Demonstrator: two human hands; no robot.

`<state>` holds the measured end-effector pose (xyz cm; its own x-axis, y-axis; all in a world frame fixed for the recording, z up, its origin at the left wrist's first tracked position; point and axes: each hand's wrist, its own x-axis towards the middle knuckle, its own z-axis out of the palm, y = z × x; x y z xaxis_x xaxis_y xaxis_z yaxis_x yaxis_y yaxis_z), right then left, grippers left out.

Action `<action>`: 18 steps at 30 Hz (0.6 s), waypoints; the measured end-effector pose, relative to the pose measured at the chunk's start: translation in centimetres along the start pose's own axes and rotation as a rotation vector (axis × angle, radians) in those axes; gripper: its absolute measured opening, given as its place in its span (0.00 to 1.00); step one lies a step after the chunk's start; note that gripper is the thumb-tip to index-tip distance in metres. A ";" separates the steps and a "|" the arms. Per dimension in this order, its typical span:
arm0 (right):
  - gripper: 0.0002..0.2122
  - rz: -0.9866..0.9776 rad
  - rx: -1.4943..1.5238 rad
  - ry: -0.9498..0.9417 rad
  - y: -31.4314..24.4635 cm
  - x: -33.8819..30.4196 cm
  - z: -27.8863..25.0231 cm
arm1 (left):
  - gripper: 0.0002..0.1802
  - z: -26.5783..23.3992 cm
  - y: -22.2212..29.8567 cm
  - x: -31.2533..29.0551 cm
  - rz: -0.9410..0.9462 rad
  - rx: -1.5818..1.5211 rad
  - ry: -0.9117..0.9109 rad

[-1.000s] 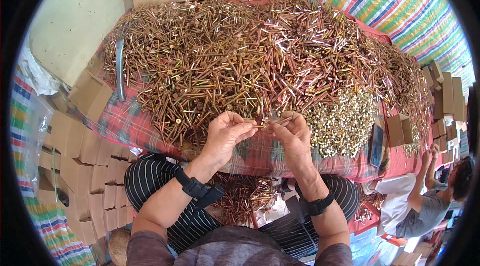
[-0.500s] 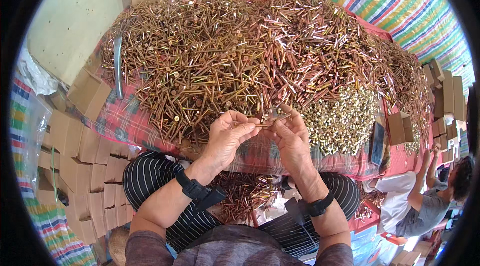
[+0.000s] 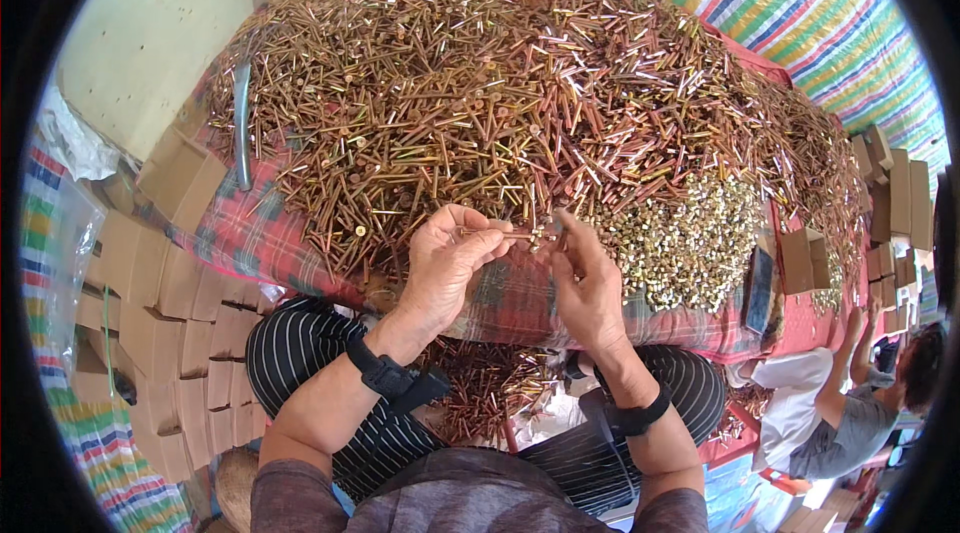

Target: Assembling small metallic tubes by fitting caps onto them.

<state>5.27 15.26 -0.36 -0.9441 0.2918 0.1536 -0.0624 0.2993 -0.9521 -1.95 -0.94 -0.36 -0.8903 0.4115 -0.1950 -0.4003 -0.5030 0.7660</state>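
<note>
My left hand (image 3: 445, 258) is closed, thumb and forefinger pinching a thin copper-coloured bolt (image 3: 515, 234) that points to the right. A small brassy piece, apparently a nut (image 3: 537, 236), sits at the bolt's right end. Just beyond that end is my right hand (image 3: 588, 288), its thumb and forefinger apart; a greyish patch shows at the forefinger's tip. Both hands are above the front edge of a big heap of copper-coloured bolts (image 3: 430, 133). To the right of my right hand lies a pile of small brassy nuts (image 3: 685, 248).
A red plaid cloth (image 3: 510, 298) covers the work surface. A curved metal strip (image 3: 242, 128) stands at its left. Cardboard boxes (image 3: 150, 333) are stacked at left; an opened small box (image 3: 800, 263) and a dark block (image 3: 758, 291) are at right. Another person (image 3: 850, 423) sits far right.
My right hand's fingers have come away from the bolt and spread apart. My left hand keeps its pinch and has moved slightly left. The view has shifted a little.
</note>
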 end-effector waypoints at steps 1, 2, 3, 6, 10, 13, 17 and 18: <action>0.18 -0.146 -0.358 -0.030 -0.1 -0.1 0.1 | 0.07 -0.1 0.0 0.0 0.006 -0.004 0.002; 0.18 -0.145 -0.359 -0.030 -0.4 -0.2 0.1 | 0.07 0.0 0.0 0.0 0.009 -0.011 -0.002; 0.18 -0.210 -0.481 -0.027 -0.8 -0.3 0.1 | 0.07 0.1 0.1 0.0 0.008 -0.011 -0.001; 0.20 -0.320 -0.634 -0.043 -0.9 -0.2 0.0 | 0.07 0.3 0.2 -0.1 0.022 0.033 -0.019; 0.19 -0.336 -0.632 -0.022 -0.9 -0.2 0.1 | 0.07 0.3 0.0 0.0 0.036 0.111 -0.042; 0.18 -0.305 -0.626 0.011 -1.1 -0.2 0.1 | 0.07 0.1 -0.1 0.1 0.041 0.109 -0.033; 0.18 -0.311 -0.608 0.004 -1.0 -0.2 -0.2 | 0.06 0.0 -0.1 0.0 0.051 0.125 -0.064; 0.18 -0.309 -0.608 0.004 -0.9 -0.2 -0.3 | 0.06 -0.1 0.0 0.0 0.049 0.125 -0.063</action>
<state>5.61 15.23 0.57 -0.9108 0.1137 0.3970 -0.1351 0.8265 -0.5465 -1.95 -0.96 -0.42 -0.8912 0.4376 -0.1195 -0.3230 -0.4269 0.8447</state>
